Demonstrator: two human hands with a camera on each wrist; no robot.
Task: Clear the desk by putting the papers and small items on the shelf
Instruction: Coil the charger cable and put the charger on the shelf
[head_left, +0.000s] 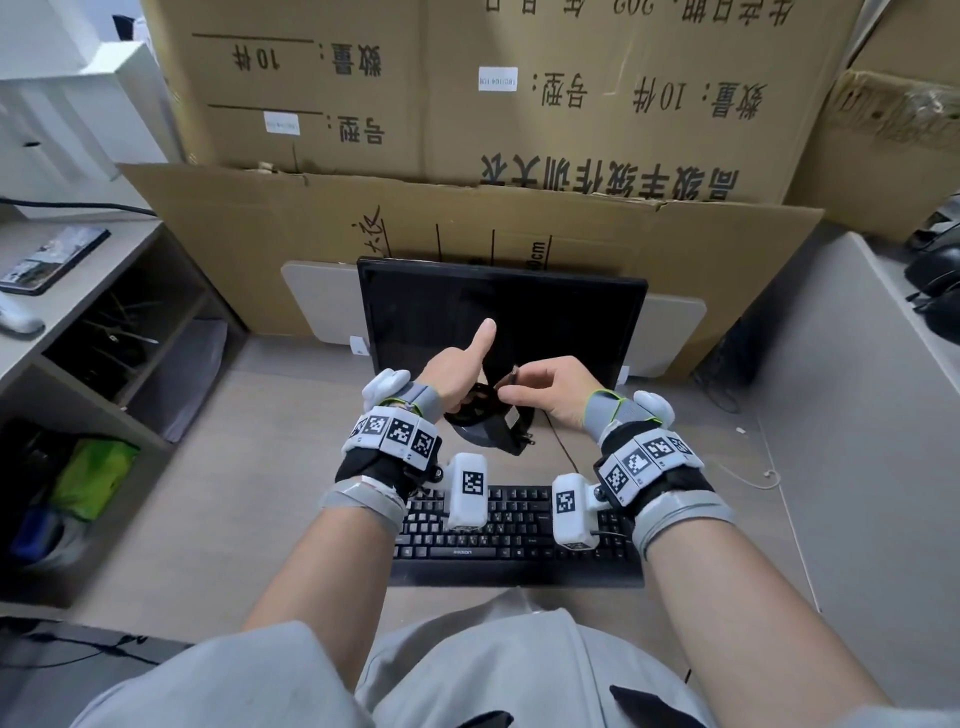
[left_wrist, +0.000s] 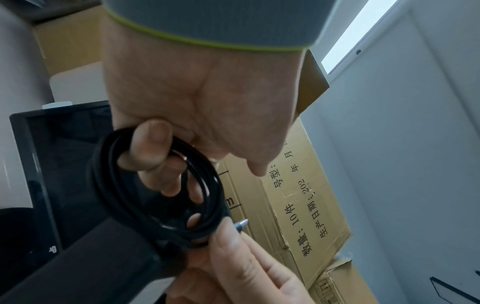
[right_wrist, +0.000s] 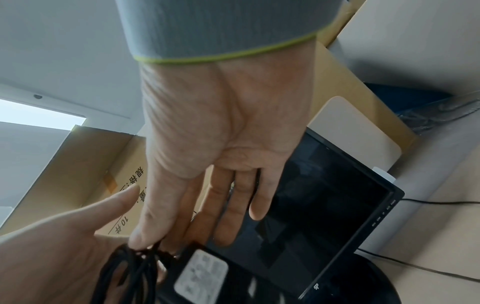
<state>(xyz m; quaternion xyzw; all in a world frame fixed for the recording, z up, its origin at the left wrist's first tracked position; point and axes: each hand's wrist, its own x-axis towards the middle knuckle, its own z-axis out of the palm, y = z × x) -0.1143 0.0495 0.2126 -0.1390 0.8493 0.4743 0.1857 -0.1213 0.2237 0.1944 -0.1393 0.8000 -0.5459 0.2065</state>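
Note:
A black power adapter (head_left: 493, 434) with its cable wound into a coil (left_wrist: 161, 197) hangs above the desk in front of the monitor. My left hand (head_left: 457, 376) has its fingers curled through the coil, with the thumb pointing up. My right hand (head_left: 524, 387) pinches the cable's end just beside the coil, and the metal plug tip (left_wrist: 242, 223) pokes out past its fingers. In the right wrist view the adapter's white label (right_wrist: 200, 275) shows below the right thumb, which presses on the cable strands (right_wrist: 135, 265). No papers are visible on the desk.
A black monitor (head_left: 498, 317) stands behind my hands and a black keyboard (head_left: 514, 535) lies under my wrists. An open shelf unit (head_left: 130, 332) stands at the left, with a booklet (head_left: 52, 257) on top. Cardboard boxes (head_left: 467, 130) wall the back.

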